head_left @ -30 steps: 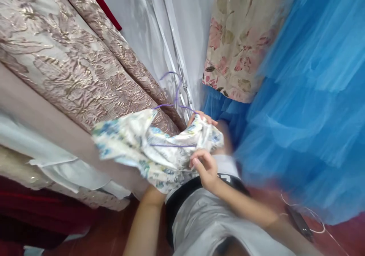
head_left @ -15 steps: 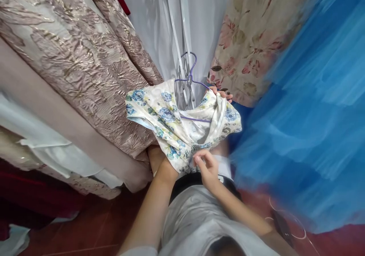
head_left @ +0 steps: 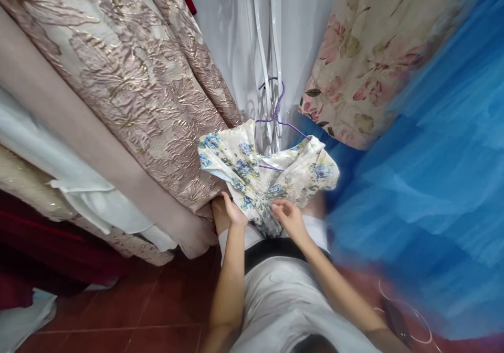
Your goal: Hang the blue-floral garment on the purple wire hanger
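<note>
A white dress with blue and yellow flowers (head_left: pixel 246 167) lies across my lap, its lower part out of sight. A purple wire hanger (head_left: pixel 277 113) runs through its neckline, and the hook sticks up beyond it. My left hand (head_left: pixel 236 214) is at the dress's left side edge, thumb stretched out and apart; its other fingers are partly hidden by the cloth. At the front of the waist, my right hand (head_left: pixel 290 218) has curled fingers and thumb pinched on the fabric. The right shoulder of the dress looks folded over near the hanger.
Shiny pink brocade cloth (head_left: pixel 157 91) hangs at left, with white fabric (head_left: pixel 90 195) beside it. White cloth with ribbons (head_left: pixel 220 28) hangs ahead. Flowered beige fabric (head_left: pixel 354 75) and blue tulle (head_left: pixel 413 195) hang at right. A dark device with a white cable (head_left: pixel 396 319) rests on the red floor.
My left hand has come out from inside the dress, where its fingers showed at the right shoulder, and is now by the left side. The folded right neckline lies flatter.
</note>
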Demonstrator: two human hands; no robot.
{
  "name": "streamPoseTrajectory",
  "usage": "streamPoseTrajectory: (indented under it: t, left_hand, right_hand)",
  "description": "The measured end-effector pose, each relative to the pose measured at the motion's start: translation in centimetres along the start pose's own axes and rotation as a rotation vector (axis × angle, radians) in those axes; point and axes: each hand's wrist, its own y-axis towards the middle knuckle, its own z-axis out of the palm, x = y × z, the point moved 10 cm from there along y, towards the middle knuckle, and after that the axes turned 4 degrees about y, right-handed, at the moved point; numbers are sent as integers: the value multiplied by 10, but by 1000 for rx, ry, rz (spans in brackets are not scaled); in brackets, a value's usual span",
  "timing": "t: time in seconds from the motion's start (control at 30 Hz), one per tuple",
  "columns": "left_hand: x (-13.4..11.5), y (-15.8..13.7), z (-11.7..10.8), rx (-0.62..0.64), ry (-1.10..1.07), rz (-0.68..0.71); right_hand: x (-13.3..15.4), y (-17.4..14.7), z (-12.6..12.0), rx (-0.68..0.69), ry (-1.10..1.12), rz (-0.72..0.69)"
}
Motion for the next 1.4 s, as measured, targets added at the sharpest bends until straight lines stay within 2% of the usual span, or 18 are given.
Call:
streamPoseTrajectory:
  t: [0.07,0.13,0.27,0.4,0.47,0.57,0.6,0.63,0.67,0.73,0.8,0.87,0.93,1.1,1.17,1.27,1.4]
  left_hand:
    - [9,-7,-5,-89,-191,-51]
    - [19,-17,-7,-169,-305,-86]
    - [31,-28,-3,-242,-279,-101]
    - [38,-27,0,-244,-187,-144]
    - [26,-27,-7,-281,-73,-54]
    - [-10,-46,-33,-539,197,218]
    - [-20,-56,-36,-609,274,301]
    - [-25,-64,-33,-622,323,367]
    - [-27,-68,-25,-570,344,417]
    - [-20,-73,3,-361,327,465]
    - [-9,-76,32,-162,292,443]
    - [0,-76,51,-41,286,405]
    - [3,-73,61,23,290,381]
    - [-8,-74,67,60,315,403]
    - [-12,-79,76,106,364,424]
    - [-17,-87,93,197,430,422]
    - [-25,-92,112,309,501,397]
  right_hand:
    - [-9,11,5,14,-62,10]
    - [-7,18,11,27,-139,-36]
    - [2,24,17,45,-234,-101]
    - [-1,20,14,60,-214,-56]
    - [-4,17,9,34,-179,-20]
    - [-11,10,3,3,-107,37]
    - [-13,8,2,6,-77,54]
    - [-16,4,1,13,-47,67]
    - [-18,0,1,23,-18,77]
    - [-21,-7,-1,29,28,83]
    - [-21,-14,-4,21,53,82]
    - [-19,-19,-6,19,60,75]
    - [-15,-21,-7,24,51,68]
    - [3,-15,-16,-51,26,63]
    - [24,-7,-19,-104,8,12]
    - [71,12,-21,-183,-18,-104]
    - [135,44,-11,-160,-32,-234]
